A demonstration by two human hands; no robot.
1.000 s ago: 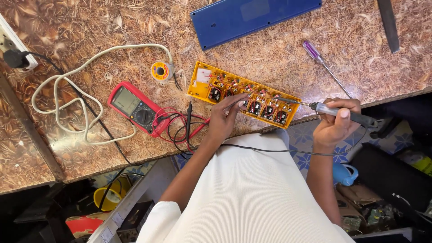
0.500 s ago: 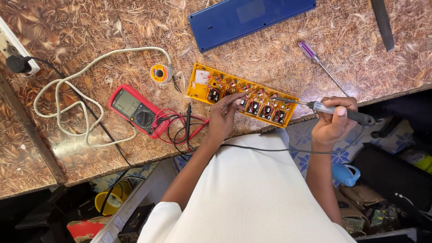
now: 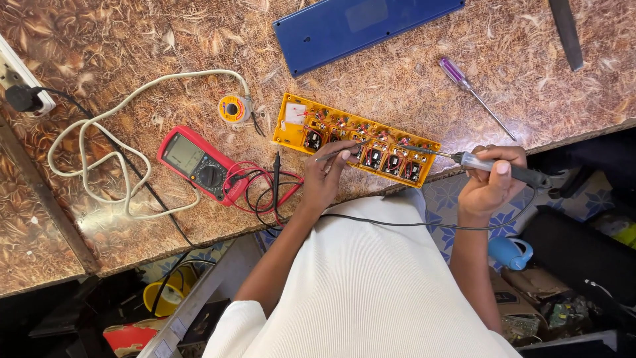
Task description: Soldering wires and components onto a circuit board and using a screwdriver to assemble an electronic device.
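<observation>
A yellow open circuit board with black components and red wires lies on the brown patterned worktop. My left hand rests at its near edge and pinches a thin solder wire that points onto the board's middle. My right hand grips a soldering iron by its dark handle. The iron's metal tip reaches left onto the right part of the board. A black cord runs from the iron across my white top.
A red multimeter with red and black leads lies left of the board. A solder spool, white cable loop, wall plug, blue cover and purple-handled screwdriver sit around. The table edge runs just below my hands.
The view has shifted slightly. Both hands keep their grips and stay at the board, the iron tip and wire almost unmoved.
</observation>
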